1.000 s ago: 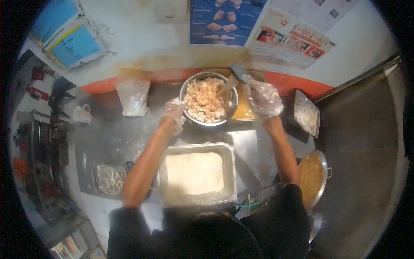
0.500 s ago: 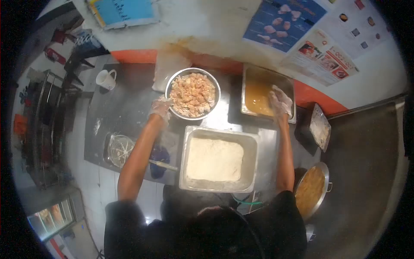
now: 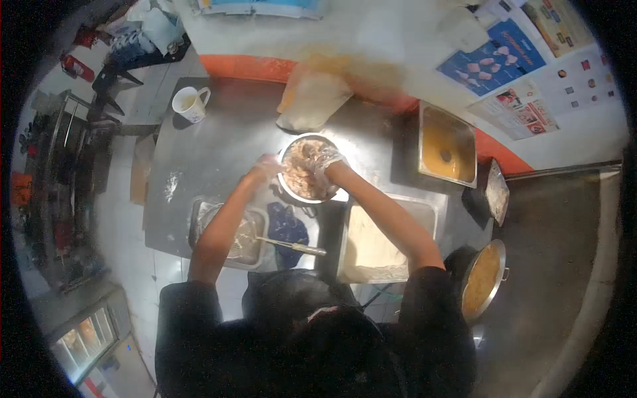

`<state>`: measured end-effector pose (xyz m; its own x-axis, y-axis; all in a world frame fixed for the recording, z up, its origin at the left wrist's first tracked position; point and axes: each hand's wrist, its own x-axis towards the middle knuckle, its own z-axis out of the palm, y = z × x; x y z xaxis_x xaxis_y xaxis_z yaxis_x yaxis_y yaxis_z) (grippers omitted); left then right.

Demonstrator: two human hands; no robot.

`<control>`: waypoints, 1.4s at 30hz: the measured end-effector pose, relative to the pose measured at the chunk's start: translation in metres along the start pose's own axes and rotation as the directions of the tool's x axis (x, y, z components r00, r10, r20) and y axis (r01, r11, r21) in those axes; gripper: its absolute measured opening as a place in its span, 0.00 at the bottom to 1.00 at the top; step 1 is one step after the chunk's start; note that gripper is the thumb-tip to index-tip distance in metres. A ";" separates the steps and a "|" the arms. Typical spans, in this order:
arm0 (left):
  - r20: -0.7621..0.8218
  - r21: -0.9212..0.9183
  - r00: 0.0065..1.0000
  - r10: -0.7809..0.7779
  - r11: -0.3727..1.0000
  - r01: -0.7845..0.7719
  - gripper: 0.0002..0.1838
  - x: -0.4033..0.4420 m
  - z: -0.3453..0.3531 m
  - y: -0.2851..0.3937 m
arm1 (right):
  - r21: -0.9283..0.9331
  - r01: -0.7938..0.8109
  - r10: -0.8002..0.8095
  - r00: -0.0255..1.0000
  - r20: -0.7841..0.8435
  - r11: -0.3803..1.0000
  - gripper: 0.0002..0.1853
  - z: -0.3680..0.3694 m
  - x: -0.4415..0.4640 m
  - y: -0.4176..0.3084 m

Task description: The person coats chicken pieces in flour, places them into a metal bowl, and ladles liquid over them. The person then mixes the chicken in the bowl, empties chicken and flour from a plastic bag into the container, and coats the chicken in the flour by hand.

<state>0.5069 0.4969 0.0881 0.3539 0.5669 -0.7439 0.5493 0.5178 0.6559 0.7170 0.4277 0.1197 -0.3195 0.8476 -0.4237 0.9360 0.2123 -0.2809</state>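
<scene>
A round metal bowl (image 3: 285, 186) of pale, coated chunks stands on the steel table. My left hand (image 3: 267, 167), in a clear glove, is at the bowl's left rim; motion smears its fingers. My gloved right hand (image 3: 325, 161) reaches into the bowl from the right, fingers down among the chunks (image 3: 300, 174) and partly hidden. Nearer to me on the right is a metal pan (image 3: 436, 215) of pale powder (image 3: 371, 242), partly covered by my right forearm. At the back right sits a deep metal pan (image 3: 424, 142) of orange-yellow liquid.
A white mug (image 3: 190, 105) stands at the back left and a plastic bag (image 3: 315, 99) behind the bowl. On the near left are a tray with a wire strainer (image 3: 242, 242), a blue cloth (image 3: 286, 225) and a long-handled tool (image 3: 298, 247). A large round pan (image 3: 483, 280) is at the right.
My right hand has moved left from the liquid pan into the bowl. My left hand stays by the bowl's left rim. The view has shifted, and the grey tool from the first frame has left my right hand.
</scene>
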 end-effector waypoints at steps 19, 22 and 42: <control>0.347 0.691 0.705 0.619 0.339 -0.638 0.26 0.052 -0.011 -0.003 | 0.202 -0.129 0.057 0.943 0.329 0.971 0.35 0.027 0.009 0.011; 0.473 0.842 0.546 0.691 -0.173 -0.511 0.23 0.094 -0.010 -0.044 | 0.482 -0.182 0.088 0.974 0.211 0.857 0.37 -0.045 -0.037 -0.025; 0.042 0.533 0.840 0.542 0.698 -0.477 0.16 0.023 -0.002 0.014 | 0.278 -0.330 0.242 0.920 0.308 0.902 0.17 0.061 0.049 0.028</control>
<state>0.5209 0.5187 0.0804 0.6264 0.7295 -0.2748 0.6185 -0.2505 0.7448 0.7187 0.4460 0.0386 -0.1131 0.6815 -0.7231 0.9085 -0.2236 -0.3529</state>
